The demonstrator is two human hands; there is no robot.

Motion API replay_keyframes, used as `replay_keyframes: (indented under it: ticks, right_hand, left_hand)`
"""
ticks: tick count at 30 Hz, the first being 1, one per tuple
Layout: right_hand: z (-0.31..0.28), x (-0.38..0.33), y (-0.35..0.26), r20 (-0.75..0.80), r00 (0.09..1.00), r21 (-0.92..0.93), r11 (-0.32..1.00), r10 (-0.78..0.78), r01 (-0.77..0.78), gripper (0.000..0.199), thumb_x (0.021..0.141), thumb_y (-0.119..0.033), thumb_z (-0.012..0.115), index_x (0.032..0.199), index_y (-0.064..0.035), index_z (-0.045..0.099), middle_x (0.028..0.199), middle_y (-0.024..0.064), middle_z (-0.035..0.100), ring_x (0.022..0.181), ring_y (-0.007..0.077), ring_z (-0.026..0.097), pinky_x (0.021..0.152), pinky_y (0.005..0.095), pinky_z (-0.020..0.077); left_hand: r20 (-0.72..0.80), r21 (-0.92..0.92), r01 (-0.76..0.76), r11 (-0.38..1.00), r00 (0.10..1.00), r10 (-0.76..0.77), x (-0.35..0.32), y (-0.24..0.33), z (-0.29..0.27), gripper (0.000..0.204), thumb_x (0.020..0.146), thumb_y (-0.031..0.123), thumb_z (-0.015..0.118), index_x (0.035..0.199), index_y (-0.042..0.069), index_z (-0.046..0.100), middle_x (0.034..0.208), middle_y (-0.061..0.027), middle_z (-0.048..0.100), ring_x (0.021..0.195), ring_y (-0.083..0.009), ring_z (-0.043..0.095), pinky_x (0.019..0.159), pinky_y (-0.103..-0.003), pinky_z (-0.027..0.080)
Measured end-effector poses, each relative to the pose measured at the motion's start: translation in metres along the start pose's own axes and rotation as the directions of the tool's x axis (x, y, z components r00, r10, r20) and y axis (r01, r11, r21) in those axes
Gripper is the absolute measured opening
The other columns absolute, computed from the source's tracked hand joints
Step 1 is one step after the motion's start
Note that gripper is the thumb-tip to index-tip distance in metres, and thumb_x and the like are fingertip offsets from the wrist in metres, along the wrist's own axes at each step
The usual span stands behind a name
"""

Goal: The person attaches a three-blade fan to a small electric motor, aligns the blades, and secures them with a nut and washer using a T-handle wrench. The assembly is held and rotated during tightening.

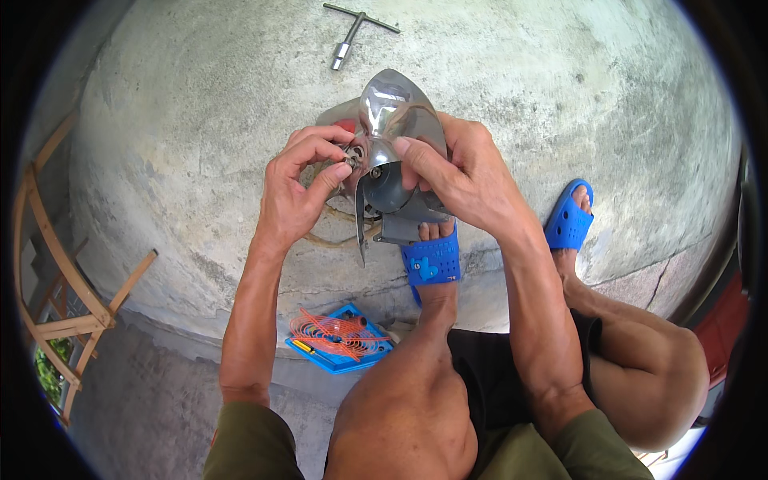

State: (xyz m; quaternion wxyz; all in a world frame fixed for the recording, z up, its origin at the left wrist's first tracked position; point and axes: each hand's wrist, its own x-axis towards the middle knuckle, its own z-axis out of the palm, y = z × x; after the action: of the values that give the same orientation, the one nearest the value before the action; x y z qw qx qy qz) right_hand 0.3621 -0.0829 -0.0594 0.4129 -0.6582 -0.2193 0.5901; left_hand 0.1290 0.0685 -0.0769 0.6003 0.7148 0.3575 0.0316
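A shiny metal fan blade (387,104) with several curved vanes sits in front of a dark grey motor (388,189). My right hand (472,172) grips one vane, thumb on its near face and some fingers hidden behind it. Beside the hub, my left hand (300,176) pinches thumb and forefinger together at a small metal part, too small to name. Something red (346,126) shows just above those fingertips. Below the motor is a grey box-shaped base (408,230), close to my blue sandal (432,260).
A T-handle socket wrench (350,40) lies on the concrete floor (200,160) beyond the fan. Closer to me, an orange fan grille and a yellow-handled screwdriver (304,346) rest on a blue tray (342,368). A wooden frame (68,324) stands at the left.
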Motion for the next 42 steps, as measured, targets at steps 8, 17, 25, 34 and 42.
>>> replay_keyframes:
  ticks: [8,17,25,34,42]
  right_hand:
    - [0.007,-0.025,0.024,-0.215,0.976,0.351,0.931,-0.02,0.097,0.044,0.112,-0.039,0.081,0.121,0.004,0.082,0.104,0.0073,0.081,0.094,0.0099,0.07,0.084,0.0287,0.0583]
    - [0.018,-0.031,0.042,-0.283,0.891,-0.086,0.935,-0.355,0.345,0.02,0.098,-0.015,0.076,0.103,0.0042,0.076,0.103,0.0117,0.066,0.093,0.0299,0.059,0.087,0.0455,0.0532]
    - [0.029,-0.015,0.036,-0.25,0.884,-0.294,0.901,-0.394,0.319,0.027,0.088,-0.016,0.087,0.098,0.0032,0.072,0.099,0.0171,0.061,0.096,0.0406,0.059,0.087,0.0504,0.0526]
    - [0.044,-0.012,0.023,-0.267,0.883,-0.488,0.844,-0.386,0.221,0.058,0.089,-0.031,0.097,0.138,-0.0052,0.082,0.116,0.0135,0.066,0.116,0.0376,0.062,0.097,0.0484,0.0511]
    - [0.062,-0.032,0.02,-0.223,0.815,-0.734,0.643,-0.535,0.221,0.037,0.087,-0.031,0.096,0.112,-0.0054,0.084,0.142,0.0102,0.072,0.13,0.0396,0.061,0.109,0.0557,0.0455]
  left_hand:
    - [0.052,-0.122,0.058,0.991,0.997,-0.052,0.001,-0.003,-0.003,0.01,0.107,-0.004,0.074,0.116,0.0,0.073,0.144,-0.015,0.072,0.133,-0.023,0.072,0.114,-0.041,0.059]
    - [0.05,-0.195,0.097,0.976,0.995,-0.089,-0.001,-0.004,-0.001,0.009,0.11,-0.004,0.072,0.117,0.001,0.072,0.146,-0.0146,0.071,0.137,-0.0237,0.07,0.117,-0.041,0.059]
    - [-0.058,-0.088,0.162,0.983,0.984,-0.168,-0.009,0.011,0.006,0.035,0.105,0.013,0.084,0.138,0.008,0.074,0.166,-0.0124,0.057,0.148,-0.0248,0.063,0.109,-0.044,0.064]
    - [0.239,-0.078,0.056,0.995,0.97,-0.036,-0.018,0.034,-0.002,0.094,0.089,-0.009,0.073,0.175,0.02,0.053,0.182,-0.0086,0.045,0.163,-0.0317,0.051,0.124,-0.051,0.052]
    - [0.099,0.181,-0.001,0.983,0.995,-0.017,-0.014,0.018,0.013,0.105,0.086,-0.024,0.064,0.179,0.02,0.045,0.173,-0.0124,0.058,0.155,-0.0335,0.06,0.116,-0.046,0.06]
